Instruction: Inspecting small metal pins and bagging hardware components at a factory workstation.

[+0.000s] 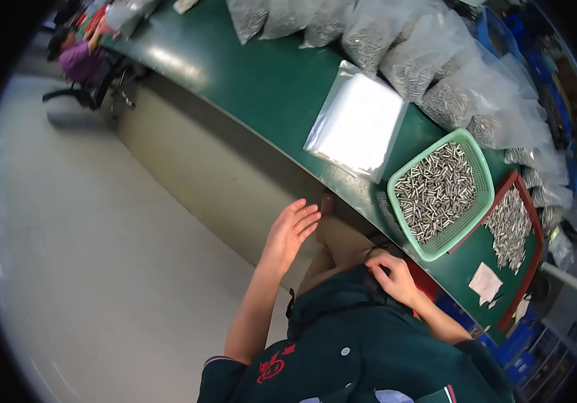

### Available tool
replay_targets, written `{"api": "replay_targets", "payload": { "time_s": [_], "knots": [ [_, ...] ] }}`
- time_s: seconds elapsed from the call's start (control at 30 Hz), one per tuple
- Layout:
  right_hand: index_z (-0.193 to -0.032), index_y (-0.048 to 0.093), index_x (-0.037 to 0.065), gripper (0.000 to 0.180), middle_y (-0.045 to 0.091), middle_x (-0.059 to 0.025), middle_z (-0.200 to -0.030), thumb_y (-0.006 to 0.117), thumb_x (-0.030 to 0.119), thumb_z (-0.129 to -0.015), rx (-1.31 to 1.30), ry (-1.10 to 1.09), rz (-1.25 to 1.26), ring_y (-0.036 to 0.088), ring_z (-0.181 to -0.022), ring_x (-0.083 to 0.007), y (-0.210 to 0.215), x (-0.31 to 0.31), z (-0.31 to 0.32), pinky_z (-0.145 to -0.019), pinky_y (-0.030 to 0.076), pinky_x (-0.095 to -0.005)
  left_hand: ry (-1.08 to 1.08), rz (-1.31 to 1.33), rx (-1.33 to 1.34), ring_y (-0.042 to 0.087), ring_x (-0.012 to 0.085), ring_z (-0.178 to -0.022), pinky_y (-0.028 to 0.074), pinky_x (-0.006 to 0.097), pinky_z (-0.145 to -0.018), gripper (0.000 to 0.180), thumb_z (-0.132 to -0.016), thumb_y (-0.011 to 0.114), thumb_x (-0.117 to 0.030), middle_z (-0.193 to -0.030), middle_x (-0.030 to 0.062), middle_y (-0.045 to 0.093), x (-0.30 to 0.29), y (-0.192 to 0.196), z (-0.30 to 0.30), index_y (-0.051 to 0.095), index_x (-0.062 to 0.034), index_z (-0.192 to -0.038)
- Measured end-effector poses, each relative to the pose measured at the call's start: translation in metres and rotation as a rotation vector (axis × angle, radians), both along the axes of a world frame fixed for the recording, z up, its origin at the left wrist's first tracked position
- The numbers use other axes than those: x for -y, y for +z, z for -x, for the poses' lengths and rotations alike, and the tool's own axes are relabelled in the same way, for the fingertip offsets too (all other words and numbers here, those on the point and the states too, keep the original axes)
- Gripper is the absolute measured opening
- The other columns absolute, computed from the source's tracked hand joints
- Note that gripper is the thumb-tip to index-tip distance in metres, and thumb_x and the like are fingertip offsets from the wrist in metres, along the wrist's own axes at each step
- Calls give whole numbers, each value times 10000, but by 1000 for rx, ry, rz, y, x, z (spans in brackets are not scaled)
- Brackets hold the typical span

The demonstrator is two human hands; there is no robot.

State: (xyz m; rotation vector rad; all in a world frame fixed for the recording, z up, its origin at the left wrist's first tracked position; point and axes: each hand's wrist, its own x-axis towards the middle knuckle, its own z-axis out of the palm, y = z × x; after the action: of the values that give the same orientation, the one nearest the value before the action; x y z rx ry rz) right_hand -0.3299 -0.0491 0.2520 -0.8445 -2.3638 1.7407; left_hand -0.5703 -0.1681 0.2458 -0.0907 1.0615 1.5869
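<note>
— Where are the hands?
— Left hand (290,228) spread, fingers open, holding nothing, just off the desk (261,87) edge. Right hand (390,274) lies on the dark green shirt (369,336), fingers curled; what it pinches, I cannot tell.
— And the green basket (480,168)?
— On the desk, full of small metal pins (436,191), just beyond the right hand.

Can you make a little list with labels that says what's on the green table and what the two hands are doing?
Table: long dark green worktable
Basket: light green plastic basket full of small silver metal pins
Tray: red-rimmed tray with more pins
Bags: flat stack of clear plastic bags
Left hand: open, empty, off the table
Right hand: at dark green shirt, by table edge
</note>
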Motion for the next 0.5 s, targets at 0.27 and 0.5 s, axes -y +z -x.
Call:
{"api": "replay_targets", "payload": {
  "time_s": [0.27, 0.5],
  "knots": [
    [-960, 548, 19, 182, 596, -90, -836, 455, 117, -839, -18, -666, 1168, 578, -755, -165, -55, -126, 189, -659, 479, -300, -550, 843, -496, 576, 165, -855, 437, 295, -696, 319, -820, 568, -256, -944, 62, 599, 82, -163, 142, 552, -38, -1052],
    [-792, 578, 18, 140, 565, -51, -615, 524, 146, -805, 32, -981, 972, 524, -502, -122, -47, -172, 264, -440, 432, -242, 12, 1060, -194, 558, 159, -597, 423, 259, -513, 109, -816, 539, -152, -721, 65, 583, 209, -161, 225, 550, -44, -822]
  ]
}}
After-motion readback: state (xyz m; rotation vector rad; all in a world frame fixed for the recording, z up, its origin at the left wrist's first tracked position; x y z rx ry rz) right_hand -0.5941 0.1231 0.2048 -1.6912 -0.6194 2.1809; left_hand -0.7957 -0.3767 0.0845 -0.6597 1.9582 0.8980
